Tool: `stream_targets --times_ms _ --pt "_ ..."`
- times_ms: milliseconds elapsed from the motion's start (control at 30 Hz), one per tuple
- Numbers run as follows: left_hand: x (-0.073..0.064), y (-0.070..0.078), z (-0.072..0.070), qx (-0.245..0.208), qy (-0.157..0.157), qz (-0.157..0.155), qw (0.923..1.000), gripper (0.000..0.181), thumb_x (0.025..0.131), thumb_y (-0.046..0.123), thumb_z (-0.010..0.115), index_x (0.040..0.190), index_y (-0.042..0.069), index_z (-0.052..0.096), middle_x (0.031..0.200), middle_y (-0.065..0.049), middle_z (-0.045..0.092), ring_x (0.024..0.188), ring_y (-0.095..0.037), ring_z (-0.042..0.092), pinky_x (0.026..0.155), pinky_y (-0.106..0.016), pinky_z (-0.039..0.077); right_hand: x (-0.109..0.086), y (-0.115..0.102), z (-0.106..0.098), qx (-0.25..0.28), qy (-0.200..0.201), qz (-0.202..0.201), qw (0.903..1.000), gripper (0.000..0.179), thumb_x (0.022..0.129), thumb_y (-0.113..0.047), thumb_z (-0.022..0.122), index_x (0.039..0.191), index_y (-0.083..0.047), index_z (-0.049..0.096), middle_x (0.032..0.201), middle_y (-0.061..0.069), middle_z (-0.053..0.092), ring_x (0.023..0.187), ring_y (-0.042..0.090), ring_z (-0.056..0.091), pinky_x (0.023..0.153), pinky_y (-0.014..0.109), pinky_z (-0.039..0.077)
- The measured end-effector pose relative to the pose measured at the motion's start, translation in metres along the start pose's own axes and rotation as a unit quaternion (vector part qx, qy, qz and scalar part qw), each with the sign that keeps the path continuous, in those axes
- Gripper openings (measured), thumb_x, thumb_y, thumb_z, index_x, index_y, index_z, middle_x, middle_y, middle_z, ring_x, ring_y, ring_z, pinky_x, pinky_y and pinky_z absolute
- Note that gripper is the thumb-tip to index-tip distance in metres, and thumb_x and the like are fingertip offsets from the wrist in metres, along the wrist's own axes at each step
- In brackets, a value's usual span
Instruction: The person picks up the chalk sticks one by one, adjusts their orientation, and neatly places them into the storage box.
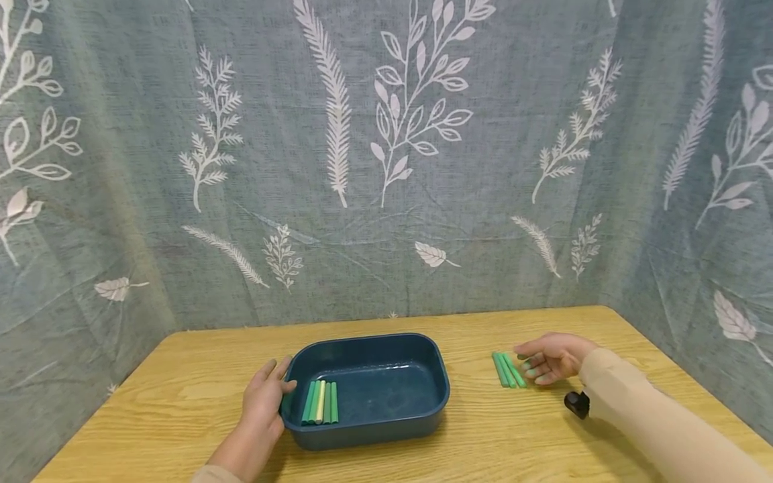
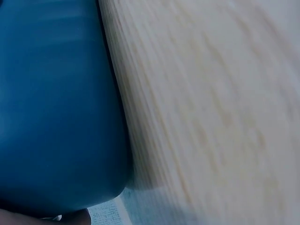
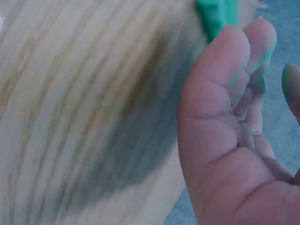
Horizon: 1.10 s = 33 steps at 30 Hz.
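A dark blue rectangular plastic bin (image 1: 386, 429) rests on the table, left of centre. My left hand (image 1: 264, 396) holds its left end, thumb over the rim and the other fingers along the outside wall. In the left wrist view, fingers (image 2: 75, 218) show at the bin's lower corner. Inside the bin, several green chalk sticks (image 1: 312, 402) lie side by side at the left, with one pale yellow stick (image 1: 321, 402) among them. Three more green sticks (image 1: 508, 370) lie on the table. Just right of these hovers my right hand (image 1: 552, 359), palm inward, fingers loosely bent, green tinting the fingertips.
The wooden table (image 1: 477, 443) runs back to a grey-green curtain (image 1: 362, 268) with white leaf prints, which also hangs at both sides. A small black device (image 1: 576, 404) sits at my right wrist. Bare wood lies between the bin and the loose sticks.
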State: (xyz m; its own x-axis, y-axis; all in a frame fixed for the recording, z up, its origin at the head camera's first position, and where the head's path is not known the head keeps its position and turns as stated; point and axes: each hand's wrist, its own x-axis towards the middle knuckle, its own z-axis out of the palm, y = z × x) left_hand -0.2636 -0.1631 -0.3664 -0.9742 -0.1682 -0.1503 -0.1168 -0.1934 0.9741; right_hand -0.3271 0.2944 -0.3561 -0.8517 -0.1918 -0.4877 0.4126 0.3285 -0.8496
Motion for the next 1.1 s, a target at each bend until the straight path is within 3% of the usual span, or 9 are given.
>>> stream_targets --times_ms 100,267,600,867,1100 --pt "-0.001 0.000 0.000 0.001 -0.004 -0.002 1.0000 0.075 0.094 -0.016 0.035 0.152 -0.003 -0.010 0.158 -0.023 0.006 0.143 -0.044 -0.007 0.114 -0.053 0.015 0.002 0.001 0.001 -0.006 0.005 0.011 0.9999 0.022 0.100 -0.023 0.054 0.105 -0.004 0.063 0.077 0.003 0.060 0.069 0.014 0.061 0.067 0.029 0.053" --pt "-0.002 0.000 0.001 0.002 -0.006 -0.008 1.0000 0.075 0.094 -0.016 0.035 0.152 -0.003 -0.010 0.158 -0.023 0.006 0.143 -0.044 -0.007 0.114 -0.053 0.017 0.007 0.001 0.001 -0.015 0.010 0.030 0.9994 0.026 0.100 -0.024 0.053 0.081 -0.011 0.063 0.071 0.001 0.057 0.063 0.012 0.058 0.064 0.027 0.051" --pt "0.000 0.004 -0.003 0.002 -0.005 -0.001 1.0000 0.074 0.095 -0.014 0.035 0.152 -0.001 -0.010 0.159 -0.021 0.005 0.144 -0.041 -0.011 0.115 -0.052 0.012 0.021 -0.014 0.005 -0.085 0.021 0.057 0.9945 0.028 0.098 -0.022 0.057 0.073 -0.011 0.057 0.064 -0.001 0.049 0.055 0.008 0.044 0.057 0.021 0.042" --pt "0.001 0.002 -0.004 0.012 0.010 -0.017 0.9997 0.074 0.095 -0.014 0.035 0.152 -0.001 -0.009 0.158 -0.021 0.008 0.144 -0.042 -0.009 0.115 -0.052 0.009 0.029 -0.005 0.009 -0.084 0.029 0.057 0.9944 0.027 0.097 -0.019 0.059 0.071 -0.010 0.058 0.061 0.000 0.052 0.052 0.008 0.047 0.055 0.022 0.046" --pt "0.003 0.003 -0.001 0.005 -0.008 -0.011 0.9999 0.075 0.095 -0.015 0.035 0.152 -0.001 -0.012 0.158 -0.021 0.004 0.143 -0.041 -0.013 0.115 -0.052 0.010 0.026 -0.007 0.006 -0.089 0.053 0.061 0.9928 0.030 0.095 -0.019 0.063 0.068 -0.010 0.055 0.055 -0.002 0.044 0.049 0.007 0.040 0.052 0.020 0.040"
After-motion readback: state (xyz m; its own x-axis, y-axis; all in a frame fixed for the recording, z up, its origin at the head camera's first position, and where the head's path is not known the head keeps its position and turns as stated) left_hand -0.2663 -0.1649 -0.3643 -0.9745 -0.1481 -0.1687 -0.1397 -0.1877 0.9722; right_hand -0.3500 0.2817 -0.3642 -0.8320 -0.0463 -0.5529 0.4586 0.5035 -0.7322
